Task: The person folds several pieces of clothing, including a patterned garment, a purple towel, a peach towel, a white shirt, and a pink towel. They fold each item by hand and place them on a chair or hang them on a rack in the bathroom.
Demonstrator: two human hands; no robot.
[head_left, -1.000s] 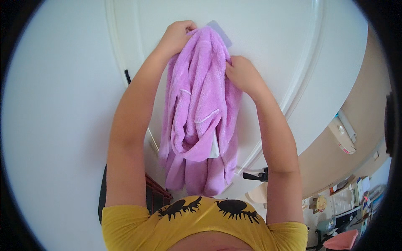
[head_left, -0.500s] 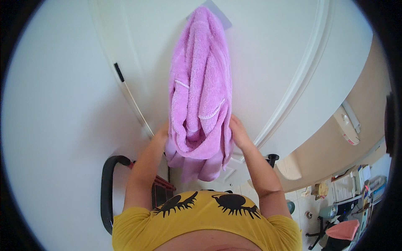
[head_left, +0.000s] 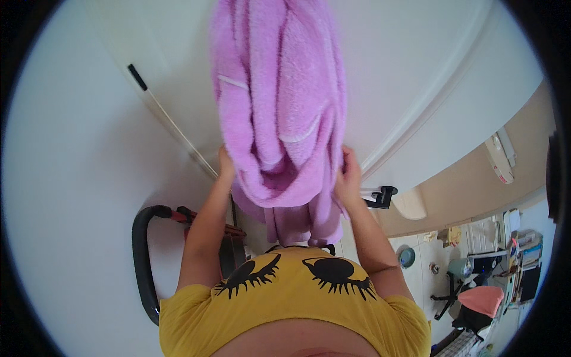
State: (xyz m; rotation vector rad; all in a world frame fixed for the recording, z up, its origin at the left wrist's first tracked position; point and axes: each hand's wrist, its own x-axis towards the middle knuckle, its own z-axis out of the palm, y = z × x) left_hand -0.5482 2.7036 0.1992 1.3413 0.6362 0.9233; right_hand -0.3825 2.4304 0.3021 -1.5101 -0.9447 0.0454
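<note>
Lilac fleece robe [head_left: 297, 89] is hanging in front of a white door [head_left: 392, 71], centre of view, its top running out past the upper edge. What is holding it up isn't showing. Front is falling in long vertical folds, two short white trim lines are showing on it, and the lower part is sagging into a deep open loop. More fabric is hanging below and behind that loop, ending just above the person's yellow shirt [head_left: 297, 297], which is carrying a black eyelash print.

Left hand [head_left: 226, 162] is sitting at the robe's left edge, level with the loop, fingers going behind the fleece. Can't tell if it is gripping or just touching. Right hand [head_left: 350, 178] is resting against the right edge at about the same height, fingers bent and partly hidden; can't tell if it is pinching cloth. Both forearms are reaching up from the lower edge, robe between them.

Around: black door handle [head_left: 383, 197] is sticking out just right of the right wrist. Black curved bar [head_left: 143, 262] is standing lower left, by the wall. Pink-covered chair [head_left: 482, 300] is standing well apart, lower right.
</note>
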